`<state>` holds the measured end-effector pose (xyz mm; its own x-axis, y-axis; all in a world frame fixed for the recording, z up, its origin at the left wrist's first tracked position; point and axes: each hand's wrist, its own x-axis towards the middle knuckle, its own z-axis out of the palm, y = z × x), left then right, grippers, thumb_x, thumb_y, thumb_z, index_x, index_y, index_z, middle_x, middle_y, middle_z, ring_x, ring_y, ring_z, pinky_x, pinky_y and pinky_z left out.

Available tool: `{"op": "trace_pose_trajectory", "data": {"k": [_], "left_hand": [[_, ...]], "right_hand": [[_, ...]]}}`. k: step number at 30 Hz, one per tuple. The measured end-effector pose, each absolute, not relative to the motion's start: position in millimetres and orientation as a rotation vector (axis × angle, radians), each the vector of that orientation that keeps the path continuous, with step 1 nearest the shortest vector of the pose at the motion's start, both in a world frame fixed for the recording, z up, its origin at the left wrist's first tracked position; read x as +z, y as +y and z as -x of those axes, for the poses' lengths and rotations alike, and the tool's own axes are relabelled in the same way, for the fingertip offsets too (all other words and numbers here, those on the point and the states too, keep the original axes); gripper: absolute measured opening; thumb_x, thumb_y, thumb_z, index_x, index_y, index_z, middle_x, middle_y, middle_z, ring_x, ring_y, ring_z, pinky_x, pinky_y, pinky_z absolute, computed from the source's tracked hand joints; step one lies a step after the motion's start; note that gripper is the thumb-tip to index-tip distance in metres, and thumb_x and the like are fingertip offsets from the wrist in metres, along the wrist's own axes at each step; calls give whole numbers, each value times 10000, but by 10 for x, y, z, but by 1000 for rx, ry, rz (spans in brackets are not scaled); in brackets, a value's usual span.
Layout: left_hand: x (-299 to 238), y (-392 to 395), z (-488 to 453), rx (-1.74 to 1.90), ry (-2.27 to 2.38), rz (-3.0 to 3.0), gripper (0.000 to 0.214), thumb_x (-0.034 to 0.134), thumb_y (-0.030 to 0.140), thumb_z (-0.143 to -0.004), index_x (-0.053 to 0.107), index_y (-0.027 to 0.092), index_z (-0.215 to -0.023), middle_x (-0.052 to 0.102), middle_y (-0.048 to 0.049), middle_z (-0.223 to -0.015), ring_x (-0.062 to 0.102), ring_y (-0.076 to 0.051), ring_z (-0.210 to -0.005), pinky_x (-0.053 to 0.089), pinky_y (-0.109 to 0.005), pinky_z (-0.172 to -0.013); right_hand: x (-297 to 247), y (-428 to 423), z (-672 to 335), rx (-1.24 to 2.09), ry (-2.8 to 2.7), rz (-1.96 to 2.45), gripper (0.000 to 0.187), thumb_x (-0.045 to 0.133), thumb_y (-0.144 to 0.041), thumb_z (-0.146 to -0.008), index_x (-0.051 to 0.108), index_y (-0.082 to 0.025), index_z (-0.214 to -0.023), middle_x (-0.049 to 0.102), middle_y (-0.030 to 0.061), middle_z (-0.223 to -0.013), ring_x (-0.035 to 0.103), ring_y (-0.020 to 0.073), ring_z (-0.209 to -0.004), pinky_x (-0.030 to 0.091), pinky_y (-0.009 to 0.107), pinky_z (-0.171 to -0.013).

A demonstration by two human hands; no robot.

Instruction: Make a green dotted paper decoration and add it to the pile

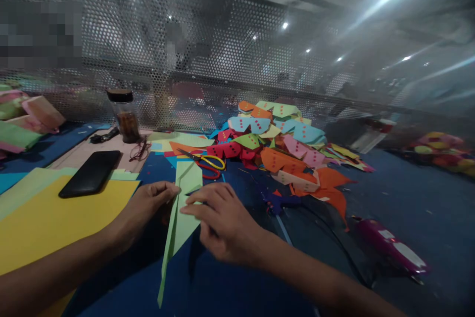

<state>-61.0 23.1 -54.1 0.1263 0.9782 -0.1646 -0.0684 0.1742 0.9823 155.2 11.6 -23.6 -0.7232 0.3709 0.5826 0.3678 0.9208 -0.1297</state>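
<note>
A light green sheet of paper [187,215], cut and partly folded along its left side, is upright between my two hands above the blue table. My left hand [156,198] pinches its left edge with thumb and forefinger. Bent over its right part, my right hand [226,223] has thumb and fingers against the paper near a notch. Just behind the paper lie scissors [208,164] with red and yellow handles. A dark blue glue gun [276,201] rests to the right of my right hand.
Folded paper pieces [282,154] with red marks are heaped at the back. On the left, a black phone [91,173] lies on yellow sheets [100,208], near a lidded jar [128,121] and eyeglasses [140,149]. A purple tool [393,245] lies right. A perforated metal screen [208,50] stands behind.
</note>
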Motion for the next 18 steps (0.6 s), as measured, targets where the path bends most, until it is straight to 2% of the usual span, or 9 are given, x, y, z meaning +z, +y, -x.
{"op": "trace_pose_trajectory", "data": {"k": [3,6,9,13,18], "left_hand": [[-548,234,614,1063,1140,-1062,430,795,553,-715,586,187,-626,469,69,-509,385,-92,-473,338,-206,-460],[-566,231,615,1061,1134,-1033,415,792,541,-726,585,190,-648,496,64,-518,401,-96,-473,350,-210,-459],[-586,221,607,1030,1127,-1018,402,783,536,-737,587,190,-673,485,66,-523,410,-101,-471,364,-220,-464],[-619,208,589,1005,1093,-1023,386,782,490,-753,549,196,-665,461,75,-544,433,-100,-495,360,-212,-490],[-644,200,583,982,1092,-1092,371,751,499,-783,566,197,-671,504,67,-548,468,-113,-508,365,-222,-513]], "right_hand": [[-254,64,-1533,-19,-2635,494,526,559,-64,-809,551,-174,-1324,617,83,-1333,472,252,-1276,382,445,-1073],[-274,59,-1528,-93,-2707,487,482,586,-132,-878,540,-170,-1356,598,65,-1378,442,247,-1309,321,442,-1141],[-317,91,-1525,-236,-2678,414,317,564,-208,-980,588,-173,-1294,668,43,-1280,490,225,-1252,340,417,-1114],[-385,132,-1500,-371,-2509,317,145,583,-198,-993,675,-172,-1102,733,19,-1067,573,188,-1103,412,364,-1002],[-391,129,-1474,-476,-2442,260,131,588,-138,-987,712,-176,-969,727,-4,-917,606,164,-984,431,331,-936]]}}
